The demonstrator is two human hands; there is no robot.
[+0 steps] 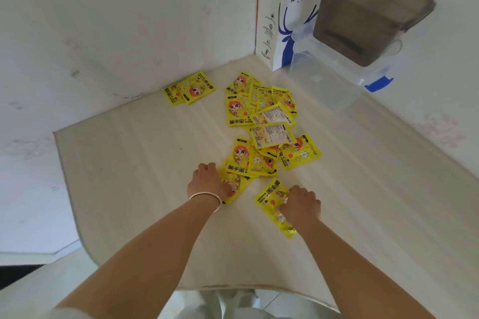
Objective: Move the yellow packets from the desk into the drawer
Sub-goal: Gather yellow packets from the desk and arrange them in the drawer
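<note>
Both hands close on yellow packets (261, 122) on the counter (129, 163): left hand (208, 181), right hand (302, 204). Light, slick, floppy sachets, likely best pinched by an edge.

i see bright, even daylight with only faint soft shadows under the forearms on the pale surface (129, 189). the wide lens bends the edges hard, and everything looks slightly soft and compressed, print blurring on the packets (261, 122).
</note>
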